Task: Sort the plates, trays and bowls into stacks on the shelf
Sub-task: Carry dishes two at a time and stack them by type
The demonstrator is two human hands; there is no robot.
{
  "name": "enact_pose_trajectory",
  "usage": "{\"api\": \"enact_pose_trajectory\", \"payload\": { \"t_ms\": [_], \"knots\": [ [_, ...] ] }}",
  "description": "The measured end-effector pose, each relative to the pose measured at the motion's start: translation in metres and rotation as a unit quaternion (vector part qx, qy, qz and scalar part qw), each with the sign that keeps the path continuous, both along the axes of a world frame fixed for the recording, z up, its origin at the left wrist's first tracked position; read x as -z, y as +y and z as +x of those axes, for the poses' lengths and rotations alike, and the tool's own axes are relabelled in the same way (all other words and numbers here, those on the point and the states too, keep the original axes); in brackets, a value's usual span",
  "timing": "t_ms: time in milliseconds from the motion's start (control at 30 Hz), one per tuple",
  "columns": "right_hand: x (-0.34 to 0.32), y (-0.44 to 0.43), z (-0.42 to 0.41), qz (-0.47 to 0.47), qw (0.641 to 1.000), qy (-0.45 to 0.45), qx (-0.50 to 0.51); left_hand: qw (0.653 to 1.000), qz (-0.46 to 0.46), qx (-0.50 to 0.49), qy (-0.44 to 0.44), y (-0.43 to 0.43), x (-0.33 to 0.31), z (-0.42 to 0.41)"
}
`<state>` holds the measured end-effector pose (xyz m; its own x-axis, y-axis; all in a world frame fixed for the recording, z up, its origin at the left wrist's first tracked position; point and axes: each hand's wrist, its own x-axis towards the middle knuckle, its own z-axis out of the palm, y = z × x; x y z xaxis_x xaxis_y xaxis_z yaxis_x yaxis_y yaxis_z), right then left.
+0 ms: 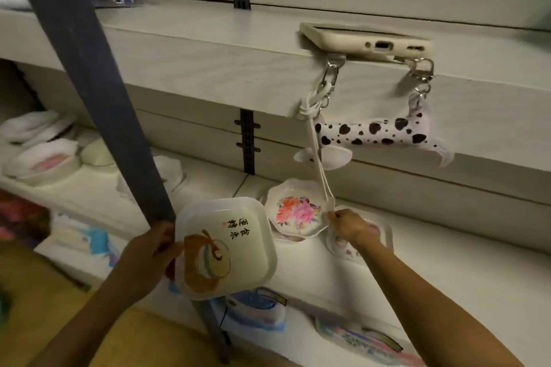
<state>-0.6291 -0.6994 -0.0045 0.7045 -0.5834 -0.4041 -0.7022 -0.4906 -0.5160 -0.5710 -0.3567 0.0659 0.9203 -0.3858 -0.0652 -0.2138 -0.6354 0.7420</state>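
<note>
White bowls (41,158) sit in blurred stacks at the far left of the shelf (432,262). A dark blue post (89,83) slants down in front of them. The left hand (146,256) grips a square plate (226,247) by its left edge, fingers curled round the rim, and holds it tilted above the shelf's front lip. Just beside it, a scalloped flowered plate (295,208) rests on the shelf. The right hand (348,226) pinches its right rim between fingers and thumb, over another pale plate (378,232). A cased phone (366,42) lies on the upper shelf, and its spotted strap (372,134) hangs down.
</note>
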Motion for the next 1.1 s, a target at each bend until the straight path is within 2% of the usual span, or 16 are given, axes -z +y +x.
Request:
{"api": "enact_pose_trajectory", "payload": {
  "t_ms": [133, 233, 400, 533, 633, 800, 933, 1100],
  "knots": [
    [0.007, 0.008, 0.015, -0.028, 0.998, 0.037, -0.047, 0.998, 0.039, -0.042, -0.019, -0.006, 0.007, -0.006],
    [0.006, 0.012, 0.017, -0.068, 0.988, 0.079, -0.110, 0.998, 0.033, -0.046, -0.017, -0.010, 0.007, -0.009],
    [0.003, -0.002, 0.002, -0.071, 0.981, 0.064, -0.171, 0.999, 0.029, -0.033, -0.005, -0.034, 0.008, -0.005],
    [-0.009, -0.020, -0.038, -0.123, 0.969, 0.054, -0.208, 0.999, 0.030, 0.016, 0.025, -0.072, 0.011, 0.001],
    [-0.020, -0.033, -0.078, -0.087, 0.973, 0.070, -0.200, 0.995, 0.031, 0.069, 0.060, -0.102, 0.015, 0.005],
    [-0.033, -0.047, -0.142, -0.111, 0.973, 0.113, -0.171, 0.992, 0.015, 0.116, 0.057, -0.164, 0.032, 0.001],
    [-0.037, -0.055, -0.185, -0.114, 0.981, 0.101, -0.123, 0.989, 0.019, 0.118, 0.083, -0.216, 0.051, 0.004],
    [-0.034, -0.058, -0.220, -0.113, 0.989, 0.059, -0.070, 0.981, 0.082, 0.168, 0.043, -0.262, 0.074, 0.007]
  ]
}}
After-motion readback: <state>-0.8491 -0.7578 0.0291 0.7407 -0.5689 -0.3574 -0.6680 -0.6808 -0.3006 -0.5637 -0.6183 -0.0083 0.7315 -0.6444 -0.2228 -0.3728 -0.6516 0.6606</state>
